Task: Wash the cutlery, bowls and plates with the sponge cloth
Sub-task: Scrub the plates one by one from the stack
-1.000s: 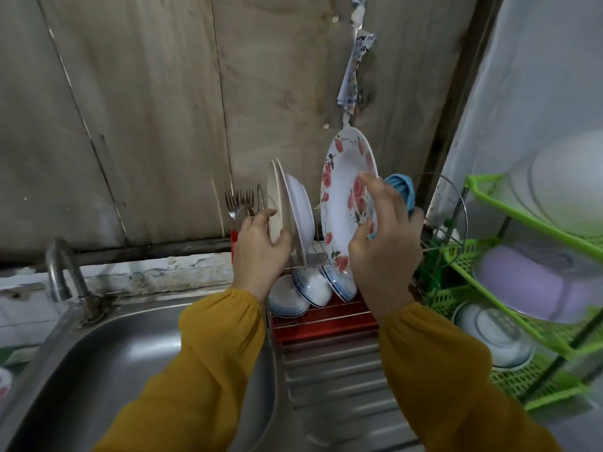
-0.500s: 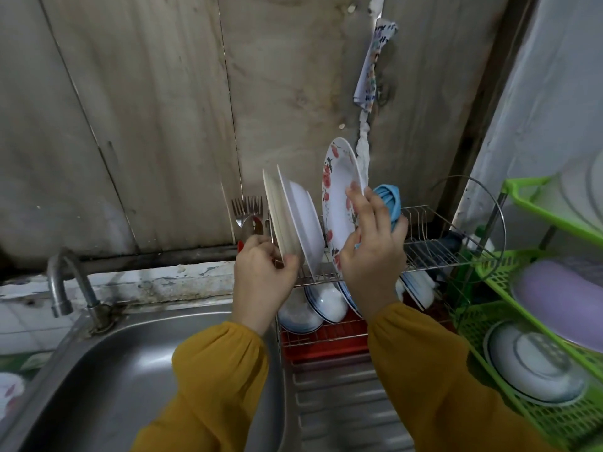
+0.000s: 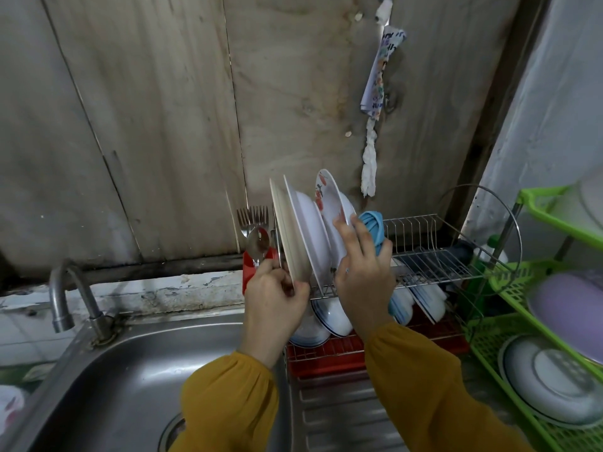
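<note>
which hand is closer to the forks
Left. The left hand grips the cream plate just below the forks; the right hand, holding the blue cloth, is at the flowered plate.

Centre frame: a round white ceramic plate patterned with red flowers, a plain white deep plate, a cream flat plate and a bunched sky-blue sponge cloth. Below, white bowls with blue rim lines over a red plastic drip tray. Mustard-yellow sleeves fill the bottom, and a lime-green plastic lattice rack stands at right.
</note>
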A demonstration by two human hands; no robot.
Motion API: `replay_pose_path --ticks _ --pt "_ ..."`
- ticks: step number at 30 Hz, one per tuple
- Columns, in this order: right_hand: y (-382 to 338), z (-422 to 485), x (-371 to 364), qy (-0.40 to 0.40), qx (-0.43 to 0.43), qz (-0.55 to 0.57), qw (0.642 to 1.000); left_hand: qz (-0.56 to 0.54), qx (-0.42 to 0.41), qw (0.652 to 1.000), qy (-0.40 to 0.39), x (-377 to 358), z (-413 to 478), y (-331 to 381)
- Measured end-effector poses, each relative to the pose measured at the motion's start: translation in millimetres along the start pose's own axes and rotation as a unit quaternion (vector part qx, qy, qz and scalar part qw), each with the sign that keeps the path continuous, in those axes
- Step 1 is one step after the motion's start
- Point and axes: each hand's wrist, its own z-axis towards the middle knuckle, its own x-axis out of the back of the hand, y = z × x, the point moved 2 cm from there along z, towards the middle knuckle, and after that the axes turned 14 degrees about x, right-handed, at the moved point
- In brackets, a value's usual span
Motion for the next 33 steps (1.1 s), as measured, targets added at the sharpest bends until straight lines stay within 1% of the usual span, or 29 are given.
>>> replay_pose_path --ticks 5,12,15,17,19,22,25,29,33 --pt "-5 -10 -3 -0.029 0.054 -0.008 0.998 0.01 0.003 1.0 -0.018 -1 1 -5" --pt "-5 -11 1 -0.051 0.041 0.042 0.997 0.026 0.032 0.998 -0.045 0 1 -8" --pt "-3 -12 5 -0.027 0.023 0.057 0.998 0.039 0.035 0.996 -0.065 3 -1 -6" --pt "-3 -15 11 0.005 0.002 0.06 0.998 0.035 0.04 0.996 -0.077 7 -4 -6" --pt "-10 -21 22 0.033 0.0 0.075 0.997 0.026 0.042 0.995 -0.086 11 -10 -7" --pt "-29 -31 41 0.051 0.02 0.101 0.993 0.024 0.045 0.994 -0.1 21 -24 -11" --pt "-48 -41 54 0.064 -0.011 0.147 0.987 0.025 0.043 0.993 -0.102 33 -38 -18" --pt "-76 -66 69 0.034 -0.03 0.207 0.977 0.07 0.057 0.99 -0.111 53 -63 -35" --pt "-112 -100 83 -0.007 -0.068 0.216 0.974 0.127 0.055 0.983 -0.119 85 -94 -54"
